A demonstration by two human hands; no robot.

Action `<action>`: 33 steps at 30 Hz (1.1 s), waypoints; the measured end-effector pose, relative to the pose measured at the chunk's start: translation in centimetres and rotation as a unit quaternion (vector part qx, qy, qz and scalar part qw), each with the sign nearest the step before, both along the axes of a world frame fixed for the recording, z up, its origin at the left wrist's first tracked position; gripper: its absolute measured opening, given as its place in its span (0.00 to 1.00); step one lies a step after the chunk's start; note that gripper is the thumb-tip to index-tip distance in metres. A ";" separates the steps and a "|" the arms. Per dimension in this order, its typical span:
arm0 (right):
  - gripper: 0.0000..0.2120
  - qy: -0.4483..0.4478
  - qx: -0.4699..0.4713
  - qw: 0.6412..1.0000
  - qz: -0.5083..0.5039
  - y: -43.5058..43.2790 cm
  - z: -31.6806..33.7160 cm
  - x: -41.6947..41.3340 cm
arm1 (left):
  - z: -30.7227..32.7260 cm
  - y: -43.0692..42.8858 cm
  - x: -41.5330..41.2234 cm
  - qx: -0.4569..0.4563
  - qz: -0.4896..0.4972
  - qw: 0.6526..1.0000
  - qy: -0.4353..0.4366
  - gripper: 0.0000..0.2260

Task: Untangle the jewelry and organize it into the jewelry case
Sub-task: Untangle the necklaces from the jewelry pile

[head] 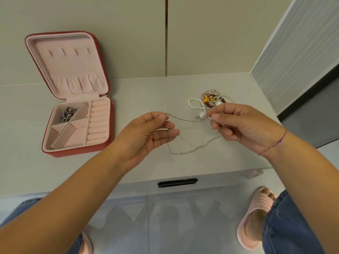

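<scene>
Nearest me I see jeans-clad knees and a pink slipper [256, 217] on the pale floor. Above them a black drawer handle [177, 182] is set under the front edge of the desk [36, 171].

Over the front middle of the desk, my left hand [146, 134] pinches one end of a thin silver chain [185, 152] between thumb and forefinger. A short clasp end dangles past the other curled fingers, one of which wears a gold ring [151, 136]. My right hand [244, 125], with a purple thread bracelet [275, 143] at the wrist, pinches the same chain with its fingers curled in. The chain runs taut between the hands, and its slack loops down onto the desk below them. It is fine and pale, hard to follow where strands cross.

Just behind the right hand's fingers lies the tangled pile [211, 100] of pearl strands, gold pieces and dark red beads. A large pearl [202, 115] sits close by those fingertips; whether it hangs on the chain I cannot tell.

Toward the back left corner stands the red jewelry case [78, 152], with its lid open and upright and a pink lining. A dark silver piece [67, 114] lies in its rear left compartment, beside the ring rolls [98, 121].
</scene>
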State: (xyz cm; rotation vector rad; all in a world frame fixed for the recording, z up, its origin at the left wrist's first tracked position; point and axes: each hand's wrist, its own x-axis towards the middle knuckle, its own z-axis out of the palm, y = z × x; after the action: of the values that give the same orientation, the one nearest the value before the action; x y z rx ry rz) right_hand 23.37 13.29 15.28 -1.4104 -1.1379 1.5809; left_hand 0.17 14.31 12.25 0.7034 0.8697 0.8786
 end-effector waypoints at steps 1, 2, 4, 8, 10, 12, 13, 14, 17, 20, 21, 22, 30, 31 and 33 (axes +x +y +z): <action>0.06 -0.013 0.008 1.000 0.013 -0.1 0.0 -0.2 | 0.1 -0.1 0.1 0.004 -0.002 1.000 0.003 0.07; 0.05 -0.027 0.019 0.999 0.025 -0.2 0.0 -0.4 | 0.1 -0.1 0.2 0.006 -0.004 1.000 0.006 0.07; 0.05 -0.050 0.043 0.997 0.046 -0.4 -0.1 -0.7 | 0.3 -0.3 0.4 0.009 -0.007 1.000 0.004 0.07; 0.05 -0.096 0.092 0.988 0.082 -0.7 -0.3 -1.8 | 0.6 -0.6 0.8 0.005 -0.021 1.000 -0.010 0.08; 0.09 -0.103 0.114 0.985 0.085 -0.8 -0.5 -2.2 | 0.7 -0.8 1.0 0.003 -0.026 1.000 -0.011 0.07; 0.10 -0.119 0.129 0.982 0.074 -0.8 -0.7 -2.4 | 0.8 -0.9 1.2 0.000 -0.024 1.000 -0.013 0.07; 0.09 -0.130 0.134 0.980 0.072 -0.7 -0.7 -2.4 | 0.9 -0.9 1.2 0.000 -0.023 1.000 -0.013 0.06; 0.08 -0.141 0.135 0.978 0.074 -0.7 -0.8 -2.4 | 1.0 -0.9 1.2 0.000 -0.022 1.000 -0.012 0.06; 0.09 -0.153 0.128 0.976 0.091 -0.7 -0.9 -2.4 | 1.2 -1.0 1.2 0.007 -0.026 1.000 -0.006 0.06; 0.08 -0.154 0.124 0.974 0.115 -0.9 -0.8 -2.6 | 1.5 -1.1 1.3 0.012 -0.030 0.999 -0.011 0.06; 0.08 -0.153 0.127 0.973 0.117 -0.9 -0.9 -2.7 | 1.6 -1.1 1.3 0.012 -0.032 0.999 -0.013 0.07; 0.08 -0.152 0.129 0.973 0.114 -0.8 -0.9 -2.7 | 1.7 -1.2 1.3 0.012 -0.034 0.999 -0.015 0.08; 0.06 -0.134 0.125 0.977 0.110 -0.9 -1.0 -2.6 | 1.9 -1.3 1.4 0.019 -0.039 0.999 -0.010 0.09; 0.05 -0.129 0.123 0.978 0.110 -0.8 -1.0 -2.5 | 1.9 -1.3 1.3 0.021 -0.036 0.999 -0.003 0.08; 0.04 -0.122 0.122 0.980 0.101 -0.7 -1.0 -2.3 | 1.8 -1.2 1.3 0.022 -0.028 0.999 0.004 0.05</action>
State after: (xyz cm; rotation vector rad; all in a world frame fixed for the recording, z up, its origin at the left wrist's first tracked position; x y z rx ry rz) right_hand 21.09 12.55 14.25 -1.3845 -1.6085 1.3686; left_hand 1.45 13.07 14.05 0.7674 0.8365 0.8471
